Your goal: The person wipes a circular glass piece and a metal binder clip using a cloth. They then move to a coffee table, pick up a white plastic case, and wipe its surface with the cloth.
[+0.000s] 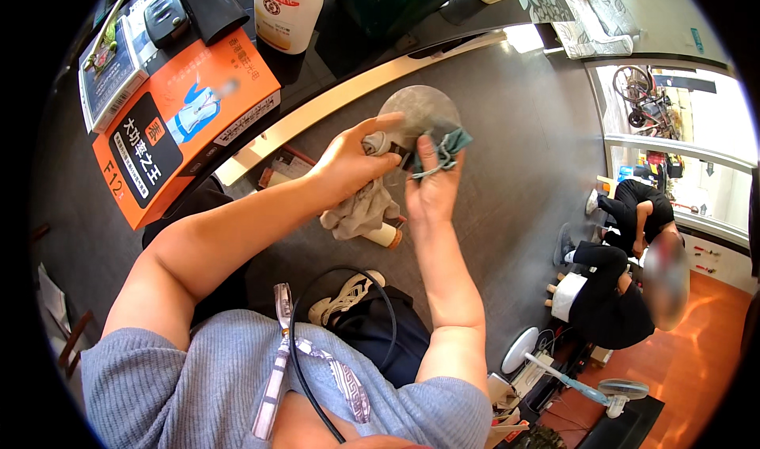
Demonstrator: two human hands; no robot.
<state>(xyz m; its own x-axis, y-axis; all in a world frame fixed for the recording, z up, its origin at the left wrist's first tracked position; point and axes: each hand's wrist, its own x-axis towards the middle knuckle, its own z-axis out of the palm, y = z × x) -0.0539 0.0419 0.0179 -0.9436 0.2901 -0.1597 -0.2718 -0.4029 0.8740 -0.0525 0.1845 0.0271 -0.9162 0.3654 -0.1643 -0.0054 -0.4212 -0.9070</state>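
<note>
While both hands work close together over the grey floor [507, 125], a translucent grey, round-faced piece [417, 105] of glass-like material is held in the air, clear of the glossy black tabletop [340, 53] and beyond the pale strip [321, 107] along its near edge. The left hand [348, 162] pinches the bunched, beige, crumpled cloth [356, 213] between thumb and index finger, that finger reaching the near left rim of the round piece. The right hand [435, 189] presses a folded dark-green cloth [451, 144] under its thumb; its other fingers are largely hidden.

The governing relation is that between green cloth and round piece: the round piece lies just ahead and slightly left of the right thumb, the cloth overlapping its near right rim in this view; firm contact cannot be confirmed. Both hands lie about equally near.

The round face shows no clear long axis. A short dark part [404, 158] appears between the thumbs; if it is the neck, the whole points away from the wearer, its axis running from the thumbs toward the tabletop's edge. The beige cloth hangs back toward the wearer from the left hand.
</note>
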